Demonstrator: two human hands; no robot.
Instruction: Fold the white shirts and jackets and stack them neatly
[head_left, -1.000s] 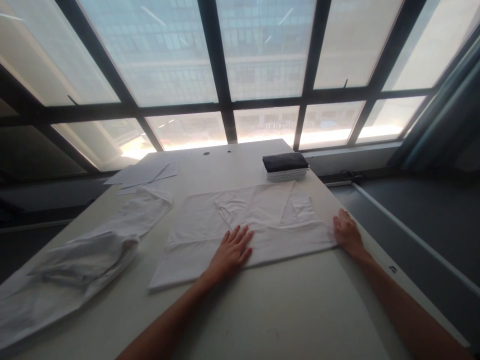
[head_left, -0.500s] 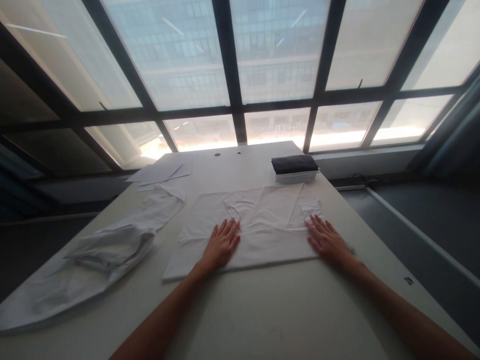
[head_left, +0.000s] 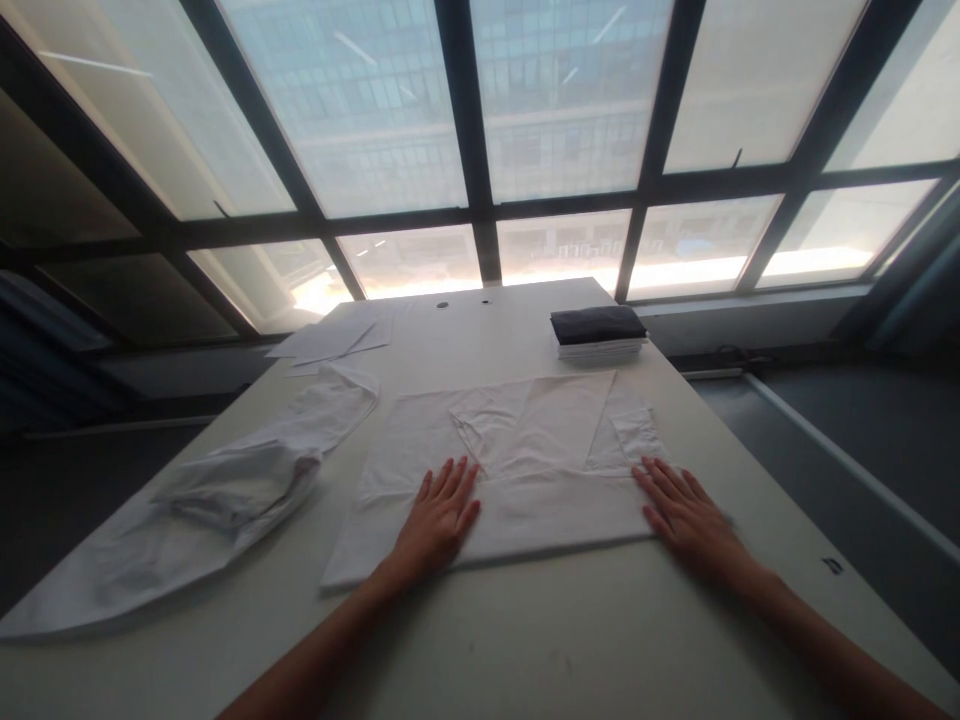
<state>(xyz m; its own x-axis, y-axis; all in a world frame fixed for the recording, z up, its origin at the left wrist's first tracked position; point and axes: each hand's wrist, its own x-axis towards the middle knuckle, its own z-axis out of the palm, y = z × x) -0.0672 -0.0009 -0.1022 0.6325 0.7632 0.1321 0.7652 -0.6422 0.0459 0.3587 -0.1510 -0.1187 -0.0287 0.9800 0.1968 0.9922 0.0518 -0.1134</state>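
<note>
A white shirt [head_left: 525, 450] lies flat and partly folded on the pale table [head_left: 525, 640], its sleeves turned in over the body. My left hand [head_left: 439, 515] rests palm down on the near part of the shirt, fingers stretched out. My right hand [head_left: 686, 510] lies flat on the shirt's near right corner, fingers spread. Neither hand holds anything.
A crumpled white garment [head_left: 217, 490] lies at the left of the table. A stack of folded clothes with a dark one on top [head_left: 598, 332] sits at the far right. Sheets of paper [head_left: 330, 340] lie at the far left. Large windows stand behind the table.
My right hand moved from the table beside the shirt's right edge onto the shirt's near right corner. My left hand stayed flat on the shirt. The camera view shifted slightly.
</note>
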